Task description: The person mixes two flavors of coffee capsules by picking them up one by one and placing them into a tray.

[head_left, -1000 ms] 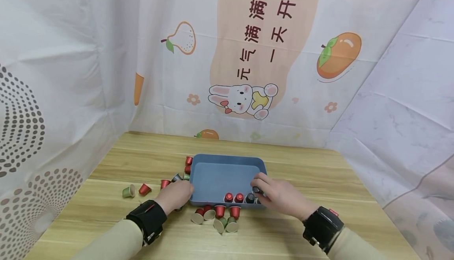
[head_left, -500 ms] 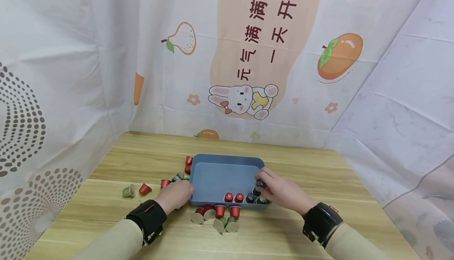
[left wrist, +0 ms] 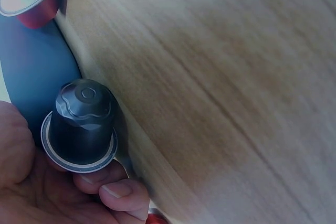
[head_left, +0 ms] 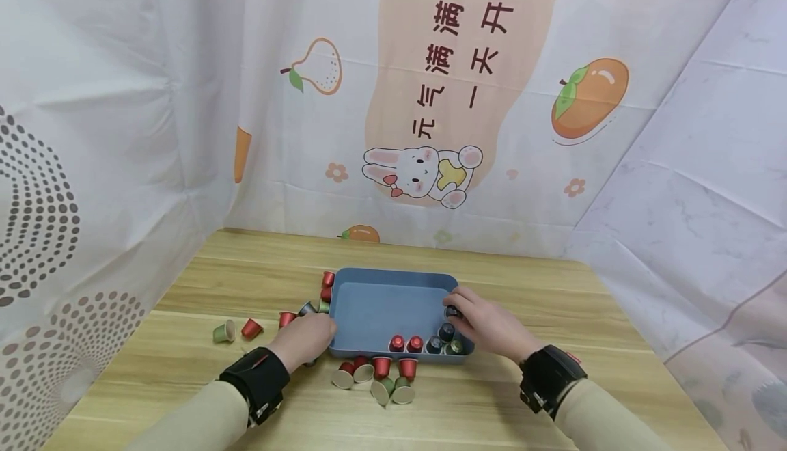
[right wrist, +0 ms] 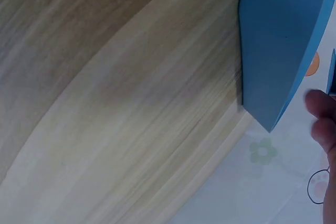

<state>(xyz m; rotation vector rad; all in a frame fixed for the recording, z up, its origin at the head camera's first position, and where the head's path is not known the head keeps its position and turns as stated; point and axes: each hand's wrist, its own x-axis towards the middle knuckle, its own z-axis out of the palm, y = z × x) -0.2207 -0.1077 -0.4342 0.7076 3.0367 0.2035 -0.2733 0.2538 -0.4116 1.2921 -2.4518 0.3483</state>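
Observation:
My right hand [head_left: 488, 321] is at the right end of the blue tray [head_left: 393, 277], pinching a dark coffee capsule [head_left: 453, 311] just inside the wall. A second dark capsule [head_left: 446, 331] stands in front of it. Along the tray's near wall are two red capsules [head_left: 406, 344], another dark one [head_left: 434, 345] and a green one [head_left: 455, 347]. My left hand [head_left: 307, 336] grips the tray's left rim, its finger contact partly hidden. In the left wrist view, a black capsule [left wrist: 84, 124] shows against the curled fingers. In the right wrist view only the fingertips [right wrist: 323, 114] show.
In front of the tray lie several red and green capsules [head_left: 382, 367]. More capsules [head_left: 327, 294] lie along its left side. A green capsule [head_left: 224, 331] and a red one [head_left: 251, 329] lie farther left on the wooden table [head_left: 522, 403]. Printed curtains surround it.
The green capsule in the near right corner has come uncovered, with a dark one behind it. My right hand has shifted slightly back along the tray's right side. My left hand stays put.

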